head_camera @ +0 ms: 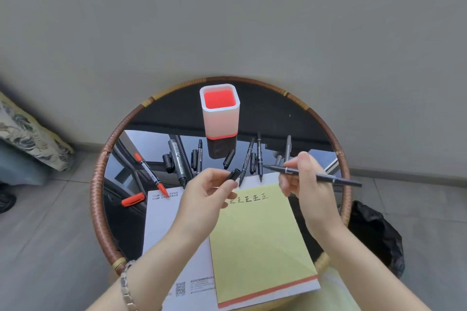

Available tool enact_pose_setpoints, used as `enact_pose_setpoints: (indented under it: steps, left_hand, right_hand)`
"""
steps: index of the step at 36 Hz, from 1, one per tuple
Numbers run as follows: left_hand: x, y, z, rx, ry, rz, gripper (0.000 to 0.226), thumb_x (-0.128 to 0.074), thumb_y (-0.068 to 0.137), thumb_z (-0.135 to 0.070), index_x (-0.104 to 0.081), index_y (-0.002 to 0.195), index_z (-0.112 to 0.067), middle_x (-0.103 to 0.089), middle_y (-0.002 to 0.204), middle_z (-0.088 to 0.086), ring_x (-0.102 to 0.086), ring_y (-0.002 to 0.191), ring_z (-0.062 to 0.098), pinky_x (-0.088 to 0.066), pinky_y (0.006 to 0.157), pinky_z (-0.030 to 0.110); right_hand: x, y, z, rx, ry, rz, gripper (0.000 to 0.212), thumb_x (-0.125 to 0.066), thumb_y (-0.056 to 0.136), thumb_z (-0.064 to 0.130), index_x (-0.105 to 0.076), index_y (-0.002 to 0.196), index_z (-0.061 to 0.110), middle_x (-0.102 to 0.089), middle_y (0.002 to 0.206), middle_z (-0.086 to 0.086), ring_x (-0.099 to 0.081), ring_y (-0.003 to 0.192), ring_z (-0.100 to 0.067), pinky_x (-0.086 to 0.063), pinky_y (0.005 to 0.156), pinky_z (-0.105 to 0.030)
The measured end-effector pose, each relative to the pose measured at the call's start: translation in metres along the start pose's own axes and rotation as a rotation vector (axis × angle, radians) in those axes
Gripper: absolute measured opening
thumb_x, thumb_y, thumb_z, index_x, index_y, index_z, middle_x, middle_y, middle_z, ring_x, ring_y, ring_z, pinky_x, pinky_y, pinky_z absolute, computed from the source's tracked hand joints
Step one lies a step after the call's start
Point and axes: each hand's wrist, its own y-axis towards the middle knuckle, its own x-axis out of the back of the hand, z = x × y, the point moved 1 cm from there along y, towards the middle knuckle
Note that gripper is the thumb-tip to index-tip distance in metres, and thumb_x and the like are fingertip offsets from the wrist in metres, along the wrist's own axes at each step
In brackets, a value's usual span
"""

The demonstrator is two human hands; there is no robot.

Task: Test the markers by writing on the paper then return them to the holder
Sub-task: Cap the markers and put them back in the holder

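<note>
My right hand (303, 179) grips an uncapped black marker (328, 177), tip pointing left, above the top of the yellow paper (260, 247). My left hand (207, 192) pinches its black cap (233, 175) a short way left of the tip. A row of written characters (249, 199) runs along the paper's top edge. The white holder with a red inside (219, 111) stands empty at the back of the table. Several uncapped black markers (178, 159) and loose caps (228, 159) lie between holder and paper. A red marker (150, 175) and its red cap (133, 199) lie at the left.
The round glass table (290, 113) has a woven rattan rim (97, 199). A white printed sheet (164, 222) lies under the yellow paper. A patterned cushion (30, 134) is at the far left and a black bag (376, 232) on the floor at the right.
</note>
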Motion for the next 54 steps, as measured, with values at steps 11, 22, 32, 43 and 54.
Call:
enact_pose_setpoints:
  steps: [11,22,32,43,54]
  left_hand:
    - [-0.002,-0.010,-0.003,-0.078,0.060,0.024,0.018,-0.060,0.088,-0.010,-0.063,0.083,-0.027,-0.069,0.083,-0.008,-0.065,0.076,0.004,-0.048,0.067,0.012]
    - [0.000,-0.018,-0.010,-0.225,0.231,0.075,0.018,-0.060,0.089,-0.017,-0.063,0.086,-0.034,-0.065,0.082,-0.014,-0.058,0.080,0.002,-0.046,0.072,0.017]
    - [-0.002,-0.017,-0.015,-0.544,0.455,0.120,0.026,-0.043,0.092,-0.033,-0.062,0.098,-0.016,-0.054,0.083,-0.016,-0.049,0.085,0.001,-0.036,0.071,0.007]
    - [-0.003,-0.017,-0.031,-0.362,0.196,0.163,0.019,-0.045,0.081,-0.033,-0.059,0.070,-0.028,-0.049,0.058,-0.012,-0.040,0.055,0.003,-0.031,0.053,0.013]
    - [0.012,0.035,-0.022,0.000,0.471,0.224,0.019,-0.043,0.096,-0.032,-0.052,0.112,-0.027,-0.058,0.093,-0.011,-0.057,0.079,0.011,-0.046,0.071,0.028]
  right_hand:
    - [-0.002,-0.004,0.009,-0.062,0.194,-0.056,0.032,-0.047,0.092,0.026,-0.059,0.069,0.007,-0.058,0.042,-0.001,-0.051,0.040,-0.008,-0.044,0.045,-0.019]
    - [-0.008,-0.004,0.012,-0.177,0.203,0.156,0.061,-0.032,0.080,0.054,-0.068,0.066,0.008,-0.066,0.053,-0.011,-0.056,0.043,-0.016,-0.048,0.045,-0.021]
    - [-0.023,-0.001,0.025,-0.156,0.207,0.083,0.057,-0.032,0.094,0.014,-0.043,0.039,0.023,-0.033,0.033,0.006,-0.027,0.034,-0.008,-0.025,0.044,-0.025]
    - [-0.030,-0.004,0.023,0.003,0.260,0.120,0.034,-0.039,0.075,0.031,-0.045,0.042,0.028,-0.035,0.034,0.007,-0.028,0.036,-0.009,-0.026,0.044,-0.024]
    - [-0.029,0.034,0.029,0.054,-0.160,0.210,0.020,-0.054,0.090,0.023,-0.052,0.074,0.012,-0.053,0.055,0.006,-0.046,0.047,0.001,-0.041,0.054,-0.017]
